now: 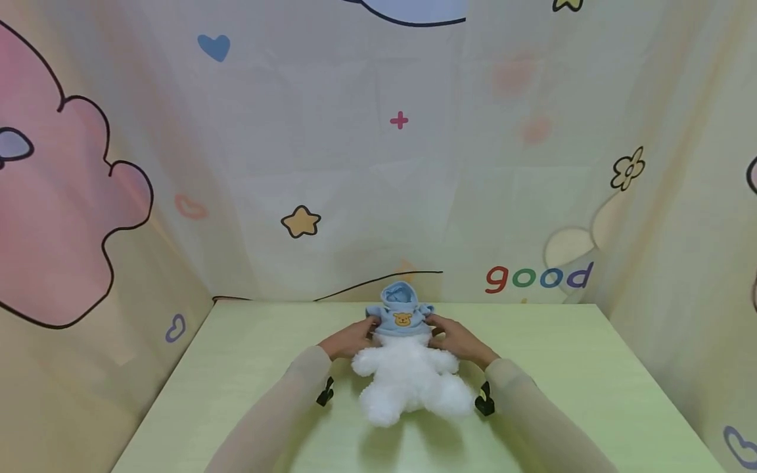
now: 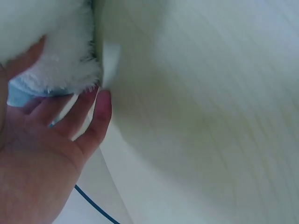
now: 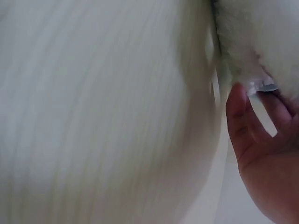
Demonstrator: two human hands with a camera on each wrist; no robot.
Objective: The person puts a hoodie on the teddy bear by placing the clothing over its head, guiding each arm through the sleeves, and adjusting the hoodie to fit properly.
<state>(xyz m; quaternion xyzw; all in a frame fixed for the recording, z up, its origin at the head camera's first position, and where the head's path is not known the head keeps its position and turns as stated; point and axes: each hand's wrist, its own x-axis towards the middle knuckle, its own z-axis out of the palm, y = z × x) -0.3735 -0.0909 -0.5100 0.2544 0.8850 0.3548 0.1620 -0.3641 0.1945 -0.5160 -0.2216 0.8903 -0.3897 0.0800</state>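
Note:
A white plush toy (image 1: 408,371) with fluffy arms and legs is in the middle of the head view, its legs toward the viewer. A small blue hoodie (image 1: 402,322) with a bear-face patch covers its head; the hood stands up at the top. My left hand (image 1: 351,338) grips the hoodie's left side, its fingers (image 2: 96,116) at the far side by the blue hem. On the opposite side, my right hand (image 1: 462,339) holds the hoodie, with the thumb and fingers about its edge. White fur (image 3: 261,37) hides part of the right fingers in the right wrist view.
Under the toy is a pale green-yellow tabletop (image 1: 254,374). A printed curtain (image 1: 355,164) rises behind its far edge and along both sides. Dark wrist-camera pieces (image 1: 485,401) hang under the wrists, close to the toy.

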